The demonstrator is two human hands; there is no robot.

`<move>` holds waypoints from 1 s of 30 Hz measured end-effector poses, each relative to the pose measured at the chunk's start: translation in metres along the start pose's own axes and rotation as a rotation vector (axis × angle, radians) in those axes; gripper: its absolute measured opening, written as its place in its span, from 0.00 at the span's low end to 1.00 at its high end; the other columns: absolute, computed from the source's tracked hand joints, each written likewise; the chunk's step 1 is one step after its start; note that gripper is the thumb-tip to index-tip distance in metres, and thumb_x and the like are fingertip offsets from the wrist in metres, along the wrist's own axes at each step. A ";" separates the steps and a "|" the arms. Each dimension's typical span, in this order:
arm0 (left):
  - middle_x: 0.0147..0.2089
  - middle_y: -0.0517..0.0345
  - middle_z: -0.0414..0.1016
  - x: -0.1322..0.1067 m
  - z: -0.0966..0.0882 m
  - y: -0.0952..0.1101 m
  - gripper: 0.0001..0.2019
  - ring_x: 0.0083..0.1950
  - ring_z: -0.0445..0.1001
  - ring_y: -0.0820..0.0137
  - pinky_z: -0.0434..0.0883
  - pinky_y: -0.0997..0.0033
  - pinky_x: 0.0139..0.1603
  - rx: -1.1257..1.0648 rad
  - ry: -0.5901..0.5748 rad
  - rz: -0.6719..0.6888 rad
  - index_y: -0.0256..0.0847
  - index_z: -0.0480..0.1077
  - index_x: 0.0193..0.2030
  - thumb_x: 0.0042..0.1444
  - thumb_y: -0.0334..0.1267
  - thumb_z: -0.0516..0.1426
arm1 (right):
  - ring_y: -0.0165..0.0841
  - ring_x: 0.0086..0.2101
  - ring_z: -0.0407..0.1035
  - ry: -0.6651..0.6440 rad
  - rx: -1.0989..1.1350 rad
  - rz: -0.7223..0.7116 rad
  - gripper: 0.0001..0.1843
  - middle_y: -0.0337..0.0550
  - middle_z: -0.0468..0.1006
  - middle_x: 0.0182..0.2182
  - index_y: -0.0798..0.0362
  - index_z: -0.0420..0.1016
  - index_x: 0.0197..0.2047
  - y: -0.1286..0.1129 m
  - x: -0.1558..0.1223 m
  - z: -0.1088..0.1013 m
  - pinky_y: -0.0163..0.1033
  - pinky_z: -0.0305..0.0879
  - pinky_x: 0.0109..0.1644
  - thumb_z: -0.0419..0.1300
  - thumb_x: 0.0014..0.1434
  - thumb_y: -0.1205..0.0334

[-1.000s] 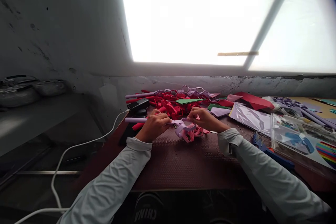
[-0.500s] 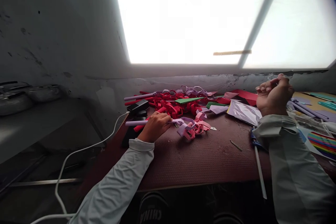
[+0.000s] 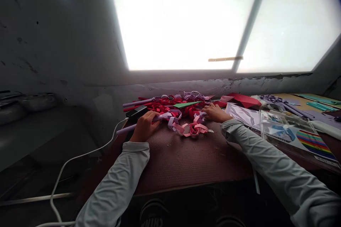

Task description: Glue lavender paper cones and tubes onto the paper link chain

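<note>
In my left hand (image 3: 145,126), closed, is a lilac paper tube (image 3: 125,129) with a paper chain (image 3: 190,128) running off its right end. The chain's links are lilac and pink, and its pink part rests on the brown table (image 3: 191,163). My right hand (image 3: 217,112) has its fingers closed at the chain's far lilac end; the fingertips are partly hidden. Behind both hands lies a heap of red paper chains (image 3: 162,105) with a green paper piece (image 3: 187,104) on top.
A black device (image 3: 136,112) sits by the left edge with a white cable (image 3: 87,153). To the right are a red paper sheet (image 3: 246,100), clear packets (image 3: 243,115) and a rainbow-striped pack (image 3: 315,143). A clear stick (image 3: 256,181) juts past the front edge.
My right hand has come down and left from its raised position to the lilac end of the chain. My left hand has shifted slightly left with the tube, and the chain is stretched wider.
</note>
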State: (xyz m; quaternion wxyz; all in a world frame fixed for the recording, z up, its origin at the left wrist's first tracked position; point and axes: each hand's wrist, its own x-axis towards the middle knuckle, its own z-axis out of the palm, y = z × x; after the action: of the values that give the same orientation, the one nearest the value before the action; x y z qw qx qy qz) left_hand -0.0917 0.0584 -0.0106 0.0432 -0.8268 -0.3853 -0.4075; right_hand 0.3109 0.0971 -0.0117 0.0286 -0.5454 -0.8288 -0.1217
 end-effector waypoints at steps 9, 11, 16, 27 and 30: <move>0.46 0.49 0.79 0.003 -0.006 -0.005 0.06 0.49 0.78 0.59 0.73 0.60 0.52 0.045 0.078 -0.089 0.40 0.73 0.45 0.63 0.37 0.59 | 0.50 0.50 0.67 0.235 -0.032 0.056 0.16 0.56 0.82 0.48 0.52 0.79 0.46 0.030 0.004 -0.034 0.52 0.56 0.52 0.50 0.72 0.58; 0.46 0.48 0.79 0.004 -0.005 -0.008 0.06 0.49 0.77 0.59 0.73 0.60 0.52 0.066 0.095 -0.124 0.40 0.73 0.45 0.62 0.37 0.60 | 0.49 0.49 0.67 0.350 -0.001 0.139 0.15 0.54 0.82 0.47 0.52 0.78 0.47 0.044 0.002 -0.045 0.51 0.54 0.52 0.52 0.72 0.56; 0.46 0.48 0.79 0.005 -0.006 -0.013 0.06 0.49 0.77 0.56 0.72 0.59 0.52 0.141 0.108 -0.190 0.40 0.74 0.45 0.61 0.37 0.60 | 0.48 0.51 0.65 0.546 0.056 0.328 0.13 0.56 0.82 0.49 0.54 0.76 0.48 0.080 -0.004 -0.063 0.48 0.51 0.52 0.55 0.71 0.56; 0.37 0.56 0.79 0.001 -0.010 -0.008 0.04 0.36 0.77 0.62 0.61 0.69 0.32 0.235 0.070 -0.283 0.44 0.68 0.38 0.60 0.37 0.60 | 0.47 0.53 0.61 0.773 0.053 0.436 0.18 0.61 0.78 0.54 0.56 0.70 0.56 0.086 -0.005 -0.081 0.46 0.50 0.52 0.47 0.75 0.54; 0.33 0.57 0.80 0.001 -0.012 -0.006 0.02 0.34 0.78 0.62 0.58 0.69 0.30 0.253 0.049 -0.253 0.45 0.70 0.37 0.60 0.37 0.59 | 0.48 0.53 0.60 0.782 0.008 0.460 0.18 0.61 0.78 0.53 0.55 0.72 0.55 0.094 -0.007 -0.085 0.47 0.49 0.51 0.49 0.74 0.53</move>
State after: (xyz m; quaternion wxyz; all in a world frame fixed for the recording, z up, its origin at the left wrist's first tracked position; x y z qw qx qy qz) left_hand -0.1032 0.0589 -0.0036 0.1046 -0.7497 -0.5332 -0.3778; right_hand 0.3922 0.1060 0.0853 0.3679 -0.6282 -0.6137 -0.3057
